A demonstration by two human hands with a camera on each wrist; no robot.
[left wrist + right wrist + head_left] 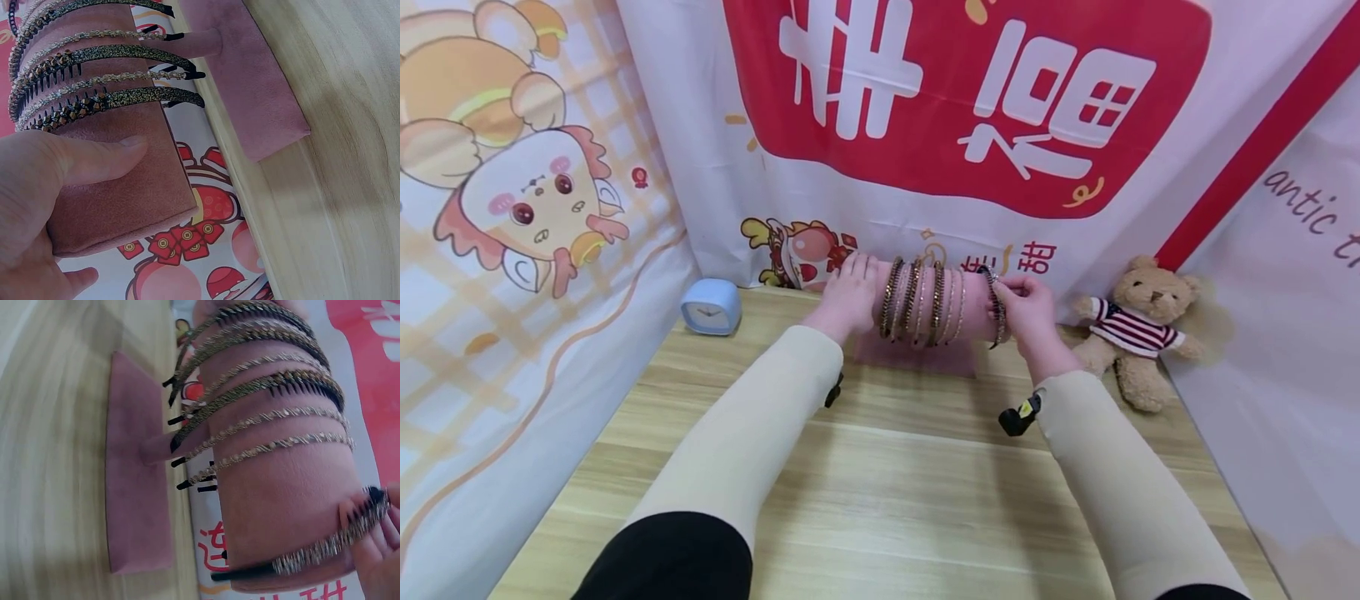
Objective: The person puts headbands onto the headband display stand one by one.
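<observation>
A pink velvet display stand [976,304] carries a horizontal roll on a flat base, with several beaded headbands [269,415] fitted side by side over it. My left hand [852,292] grips the roll's left end, its thumb lying along the velvet in the left wrist view. At the roll's right end my right hand [1028,310] pinches a dark, silvery beaded headband [325,549] near its top. That headband arches over the roll, apart from the row of others, and its black tip hangs at the roll's front side. Small comb teeth show under its beads.
A blue clock [711,307] stands at the back left of the wooden table [895,500]. On the right a teddy bear [1138,325] in a striped shirt sits against the side wall. A printed cloth [940,200] hangs directly behind the stand.
</observation>
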